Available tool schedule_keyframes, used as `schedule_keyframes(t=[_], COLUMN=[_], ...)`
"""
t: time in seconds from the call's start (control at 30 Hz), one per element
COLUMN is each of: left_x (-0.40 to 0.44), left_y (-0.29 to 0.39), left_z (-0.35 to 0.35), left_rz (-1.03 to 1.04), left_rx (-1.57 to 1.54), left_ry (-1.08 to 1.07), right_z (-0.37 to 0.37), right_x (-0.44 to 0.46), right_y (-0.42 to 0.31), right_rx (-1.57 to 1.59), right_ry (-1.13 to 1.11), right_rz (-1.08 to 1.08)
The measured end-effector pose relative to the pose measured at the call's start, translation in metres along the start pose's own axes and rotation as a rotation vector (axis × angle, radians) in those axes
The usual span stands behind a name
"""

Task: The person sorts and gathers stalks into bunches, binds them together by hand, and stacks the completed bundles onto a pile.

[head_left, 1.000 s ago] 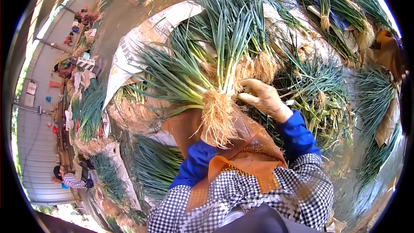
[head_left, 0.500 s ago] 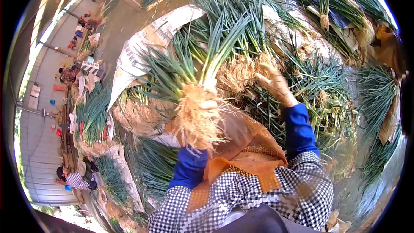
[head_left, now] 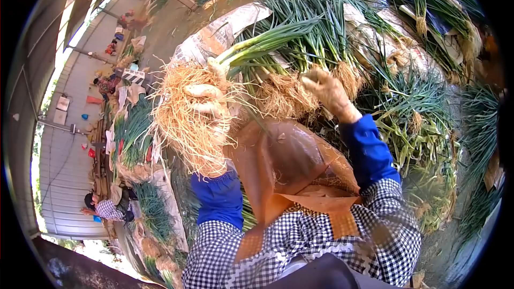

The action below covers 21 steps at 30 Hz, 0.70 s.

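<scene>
My left hand (head_left: 209, 99) is wrapped round a bunch of green onions (head_left: 257, 43), raised at the left in front of me. Its pale, stringy roots (head_left: 187, 123) hang over my fingers, and the green tops point up and right. My right hand (head_left: 329, 93) is at the roots and lower stems of more green onions (head_left: 289, 93) lying on the pile. Its fingers are bent and pressed together; whatever is between them is too small to make out.
A printed white sack (head_left: 214, 35) lies under the pile. Brown sheeting (head_left: 289, 150) covers my lap. Loose green onions and yellowed leaves (head_left: 412, 144) lie to the right. More bunches (head_left: 134, 134) lie at the left, where another person (head_left: 110, 208) sits farther off.
My left hand has moved left and up with its bunch, whose tops have swung to the right. My right hand has moved slightly left and down, its spread fingers drawing together.
</scene>
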<state>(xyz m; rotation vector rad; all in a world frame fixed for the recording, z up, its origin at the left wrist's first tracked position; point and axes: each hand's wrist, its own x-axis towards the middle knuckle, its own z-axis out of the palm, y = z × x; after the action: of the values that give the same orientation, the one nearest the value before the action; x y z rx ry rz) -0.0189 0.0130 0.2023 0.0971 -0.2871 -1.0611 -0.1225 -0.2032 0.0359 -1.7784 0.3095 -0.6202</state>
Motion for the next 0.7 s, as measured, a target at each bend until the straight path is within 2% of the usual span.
schedule_keyframes(t=[0.03, 0.07, 0.13, 0.17, 0.27, 0.37, 0.43, 0.5, 0.57, 0.63, 0.7], left_x=[0.004, 0.005, 0.01, 0.012, 0.011, 0.009, 0.007, 0.007, 0.01, 0.012, 0.013], left_y=[-0.001, -0.004, -0.006, -0.007, -0.007, -0.003, 0.0, 0.002, 0.003, 0.005, 0.007], left_z=[0.0, -0.001, 0.001, 0.0, 0.003, 0.01, 0.014, 0.019, 0.024, 0.03, 0.039], left_rz=[-0.009, -0.012, -0.021, -0.021, -0.022, -0.018, -0.015, -0.014, -0.03, -0.031, -0.034], left_rx=[-0.009, -0.012, -0.009, -0.005, -0.002, -0.001, -0.008, -0.019, -0.019, -0.022, -0.021], left_ry=[-0.004, -0.005, -0.003, -0.002, -0.007, -0.01, -0.012, -0.015, -0.02, -0.015, -0.02], right_z=[0.005, 0.011, 0.021, 0.036, 0.044, 0.0, -0.046, -0.078, -0.031, 0.02, 0.071], right_x=[0.016, 0.037, 0.064, 0.081, 0.084, 0.034, 0.006, 0.0, -0.012, 0.001, 0.013], right_y=[-0.011, -0.006, -0.051, -0.038, -0.048, -0.046, 0.012, 0.093, 0.046, 0.001, -0.051], right_rx=[0.224, -0.29, -0.398, -0.28, 0.357, 1.111, 1.242, 0.769, 0.496, 0.395, 0.528], right_ry=[0.149, 0.252, 0.007, -0.048, -0.135, -0.029, 0.012, 0.32, 0.227, -0.102, -0.285], right_rz=[-0.133, -0.264, -0.177, -0.178, -0.207, -0.158, -0.376, 0.108, 0.32, 0.193, -0.057])
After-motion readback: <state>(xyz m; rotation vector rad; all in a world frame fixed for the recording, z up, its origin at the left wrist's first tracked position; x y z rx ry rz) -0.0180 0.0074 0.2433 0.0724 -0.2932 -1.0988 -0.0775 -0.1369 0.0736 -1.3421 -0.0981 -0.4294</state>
